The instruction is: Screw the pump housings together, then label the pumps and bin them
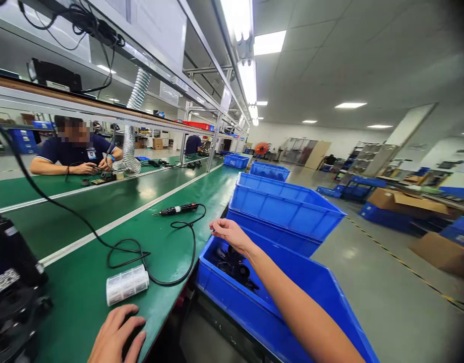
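Note:
My left hand (118,337) rests on the green bench top (171,259) at the near edge, its fingers spread and holding nothing. Just beyond its fingertips lies a roll of white printed labels (127,285). My right hand (232,235) hovers over a blue bin (232,297), fingers bent and drawn together. Whatever may be between those fingertips is too small to make out. Below that hand, several black parts (235,267) lie in the bin. Farther up the bench is a black electric screwdriver (175,209), its cable (192,252) looping back toward the labels.
A black machine part (12,297) stands at the left edge. More blue bins (285,201) line the bench's right side, one stacked tilted. Across the bench a co-worker (78,151) handles small parts. A shelf (141,112) with hanging cables and a flexible duct (129,141) runs overhead.

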The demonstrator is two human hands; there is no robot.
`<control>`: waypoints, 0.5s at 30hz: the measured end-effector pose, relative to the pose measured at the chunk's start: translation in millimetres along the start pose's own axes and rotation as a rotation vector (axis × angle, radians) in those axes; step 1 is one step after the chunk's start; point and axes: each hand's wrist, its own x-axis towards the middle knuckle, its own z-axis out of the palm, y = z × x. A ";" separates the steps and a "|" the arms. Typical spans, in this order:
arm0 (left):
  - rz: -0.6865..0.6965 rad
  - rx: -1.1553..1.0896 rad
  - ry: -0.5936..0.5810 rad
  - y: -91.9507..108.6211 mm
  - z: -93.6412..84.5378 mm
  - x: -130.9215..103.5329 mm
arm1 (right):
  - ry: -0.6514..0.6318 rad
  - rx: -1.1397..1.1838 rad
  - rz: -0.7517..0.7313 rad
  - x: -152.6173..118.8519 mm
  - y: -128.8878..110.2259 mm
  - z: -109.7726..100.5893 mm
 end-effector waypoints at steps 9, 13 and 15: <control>-0.182 -0.116 -0.160 7.1 -5.8 -23.0 | -0.005 -0.338 -0.084 -2.5 -51.1 33.4; -0.184 -0.135 -0.157 3.0 -1.1 -22.4 | -0.136 -0.769 0.039 8.5 -3.7 -6.6; -0.200 -0.139 -0.170 1.4 1.7 -22.6 | -0.220 -0.915 0.087 9.0 16.9 -18.1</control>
